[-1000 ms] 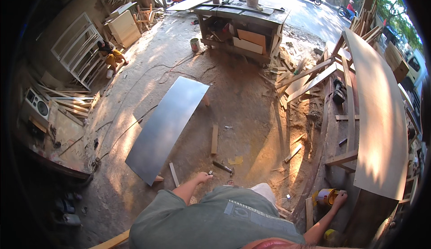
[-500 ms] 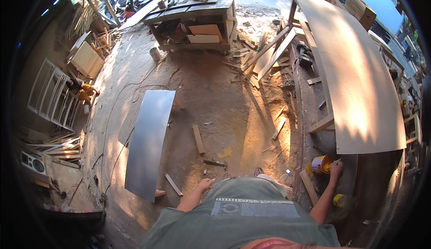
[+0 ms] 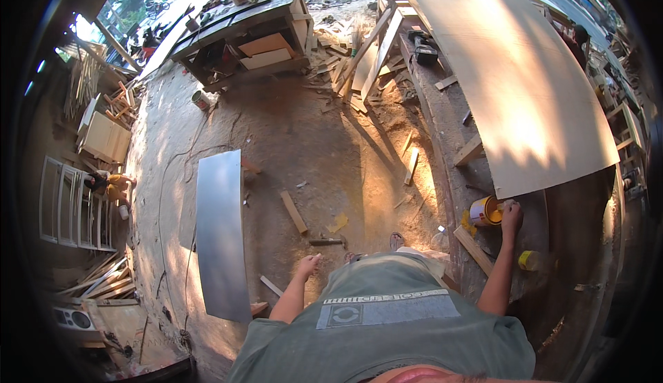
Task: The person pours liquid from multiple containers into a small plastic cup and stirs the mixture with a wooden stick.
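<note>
My right hand (image 3: 512,218) is closed at the mouth of a can of yellow paste (image 3: 486,212), which lies tilted on the low platform to my right. Whatever the fingers grip there is too small to make out. Yellow smears mark the can's left side. A smaller yellow-labelled container (image 3: 530,260) lies nearer me, below that hand. Nothing shows in my left hand (image 3: 308,266), held over the floor in front of me with its fingers loosely bent. A hammer (image 3: 327,242) lies on the ground just beyond it.
A large plywood sheet (image 3: 532,86) rests on supports at the right. To the left stands a narrow grey panel (image 3: 221,238). A wood block (image 3: 293,212) and scraps litter the floor; a workbench (image 3: 242,41) stands farther off. Another person (image 3: 110,184) crouches at far left.
The view has turned somewhat to the right, shifting the surroundings leftward. My right hand stays at the yellow can's mouth; my left hand remains in front of me, empty.
</note>
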`<control>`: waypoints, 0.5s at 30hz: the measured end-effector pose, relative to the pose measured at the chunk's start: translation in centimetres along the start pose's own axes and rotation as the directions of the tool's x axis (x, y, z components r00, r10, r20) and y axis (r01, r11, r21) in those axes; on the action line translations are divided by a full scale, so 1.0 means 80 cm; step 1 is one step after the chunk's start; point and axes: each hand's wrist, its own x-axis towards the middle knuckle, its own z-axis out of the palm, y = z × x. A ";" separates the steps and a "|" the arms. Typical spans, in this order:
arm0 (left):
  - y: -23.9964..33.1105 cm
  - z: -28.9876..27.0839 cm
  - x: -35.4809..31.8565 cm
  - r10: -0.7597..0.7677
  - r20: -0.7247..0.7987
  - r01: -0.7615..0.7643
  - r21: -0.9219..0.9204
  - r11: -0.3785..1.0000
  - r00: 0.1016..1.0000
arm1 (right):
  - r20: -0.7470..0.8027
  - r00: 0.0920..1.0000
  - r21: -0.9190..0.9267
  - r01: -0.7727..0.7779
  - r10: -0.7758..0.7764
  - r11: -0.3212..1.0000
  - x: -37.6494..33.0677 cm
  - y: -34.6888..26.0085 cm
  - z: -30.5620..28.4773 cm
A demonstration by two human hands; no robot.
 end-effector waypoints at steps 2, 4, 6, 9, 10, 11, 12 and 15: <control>-0.002 -0.002 0.000 -0.007 0.007 0.007 0.041 0.999 1.000 | -0.020 1.000 0.032 -0.007 0.008 0.999 -0.009 -0.001 -0.005; -0.004 0.005 0.005 -0.013 0.028 0.011 0.071 0.997 1.000 | -0.010 1.000 0.024 -0.028 0.029 0.999 -0.017 -0.003 -0.009; -0.013 0.014 0.000 -0.028 0.050 0.024 0.084 0.996 0.998 | -0.013 0.999 0.019 -0.051 0.051 0.999 -0.021 -0.001 -0.008; -0.019 0.027 0.002 -0.049 0.087 0.034 0.168 0.985 0.995 | -0.016 0.995 0.200 -0.090 0.095 0.976 -0.021 0.001 0.007; -0.016 0.030 -0.006 -0.059 0.094 0.040 0.196 0.980 0.994 | -0.016 0.994 0.252 -0.102 0.109 0.962 -0.023 -0.005 0.006; -0.013 0.032 -0.012 -0.070 0.096 0.047 0.220 0.974 0.993 | -0.014 0.993 0.307 -0.107 0.117 0.946 -0.023 -0.015 0.005; -0.010 0.033 -0.014 -0.052 0.103 0.027 0.223 0.974 0.993 | -0.007 0.992 0.341 -0.119 0.129 0.933 -0.021 -0.025 0.003; -0.001 0.034 -0.010 -0.010 0.119 -0.016 0.218 0.976 0.993 | -0.004 0.992 0.243 -0.121 0.126 0.962 -0.012 -0.022 0.005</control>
